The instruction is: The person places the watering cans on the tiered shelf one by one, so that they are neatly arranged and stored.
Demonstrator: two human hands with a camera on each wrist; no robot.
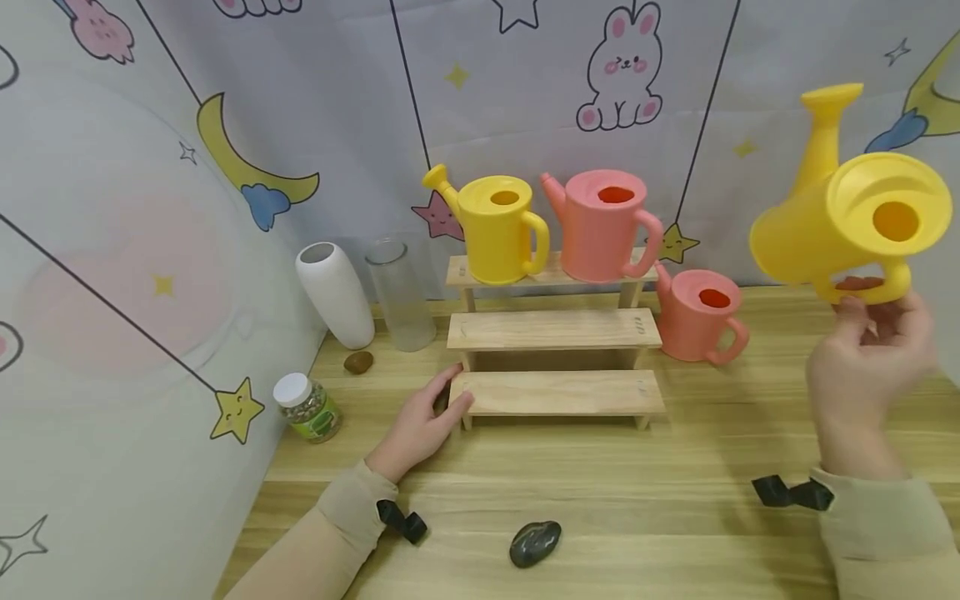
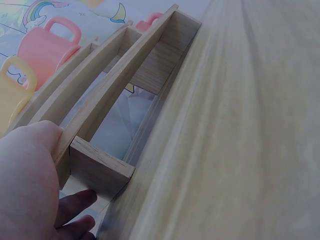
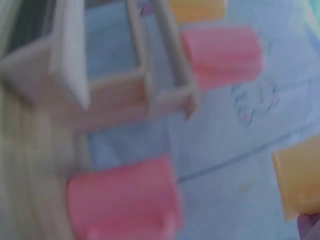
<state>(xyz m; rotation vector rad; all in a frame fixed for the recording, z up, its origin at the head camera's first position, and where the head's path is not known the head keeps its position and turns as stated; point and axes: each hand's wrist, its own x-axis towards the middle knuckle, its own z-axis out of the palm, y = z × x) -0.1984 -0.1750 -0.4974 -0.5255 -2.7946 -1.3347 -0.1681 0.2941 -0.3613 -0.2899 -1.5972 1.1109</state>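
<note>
My right hand (image 1: 870,367) holds a yellow watering can (image 1: 817,225) by its handle, raised at the right and tilted with its spout up. In the right wrist view only part of this can (image 3: 302,175) shows, blurred. At the left end of a three-step wooden stand (image 1: 555,393), my left hand (image 1: 420,425) grips the lowest step, its thumb over the board. The left wrist view shows the fingers (image 2: 75,205) beside the stand's leg (image 2: 102,167). Another yellow watering can (image 1: 495,237) and a pink watering can (image 1: 600,233) stand on the top step.
A second pink watering can (image 1: 693,321) stands on the table right of the stand. To the left are a white vase (image 1: 337,300), a glass vase (image 1: 405,304), a brown stone (image 1: 358,362) and a lidded jar (image 1: 311,412). A dark stone (image 1: 535,543) lies in front.
</note>
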